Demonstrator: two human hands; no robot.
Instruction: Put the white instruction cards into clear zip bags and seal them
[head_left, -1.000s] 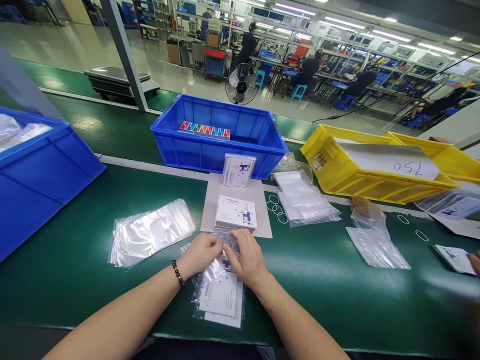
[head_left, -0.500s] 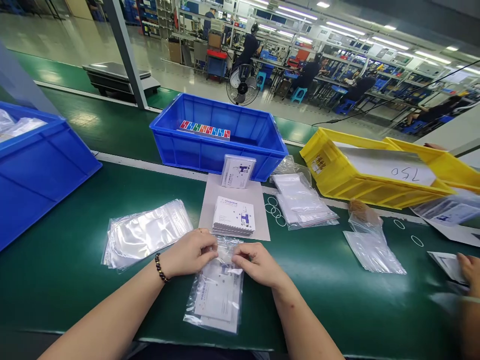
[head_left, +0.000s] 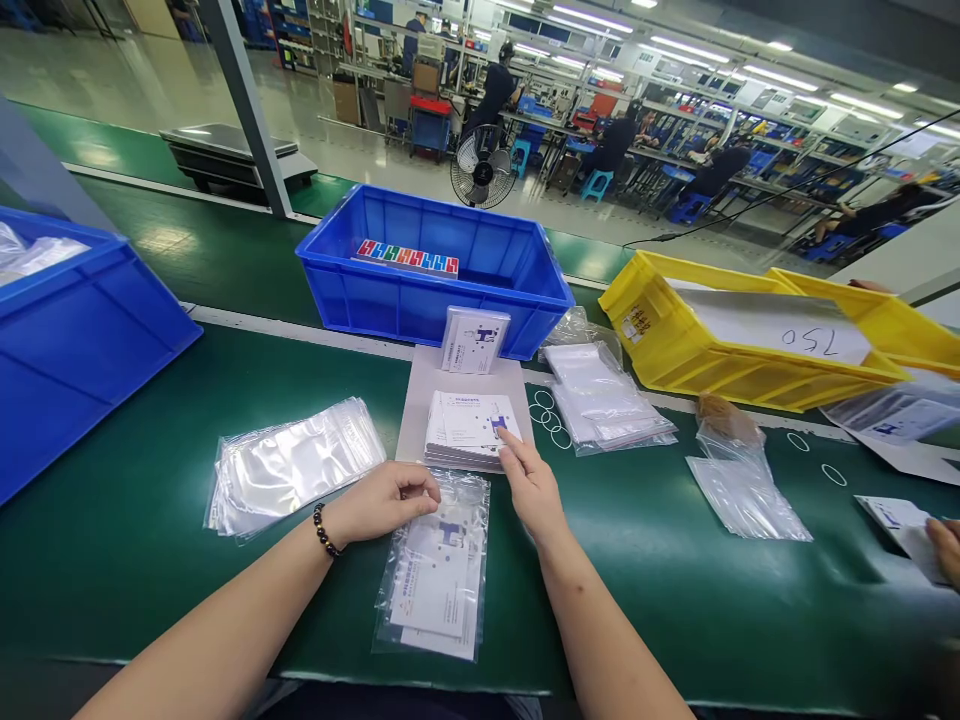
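My left hand (head_left: 386, 503) is closed at the upper left edge of a clear plastic bag (head_left: 469, 490), thumb and fingers pinching it. Inside the bag, which lies flat at the table's near edge, is a white printed booklet (head_left: 431, 595). My right hand (head_left: 534, 490) reaches over the stack of white booklets (head_left: 457, 458), thumb and forefinger closed on the right edge of the top booklet (head_left: 476, 420). That booklet sits slightly askew on the pile. A grey board (head_left: 412, 410) lies under the stack.
Flat clear bags (head_left: 292, 465) are piled to the left. Behind stand a blue bin (head_left: 442, 305) and an upright booklet pack (head_left: 475, 342). Packed bags (head_left: 600, 395), white rings (head_left: 551, 420) and a yellow bin (head_left: 720, 360) are to the right. A co-worker's hand (head_left: 946, 548) holds a booklet at far right.
My right hand has left the bag's mouth and moved up to the booklet stack, where the top booklet has shifted right. My left hand stays at the bag.
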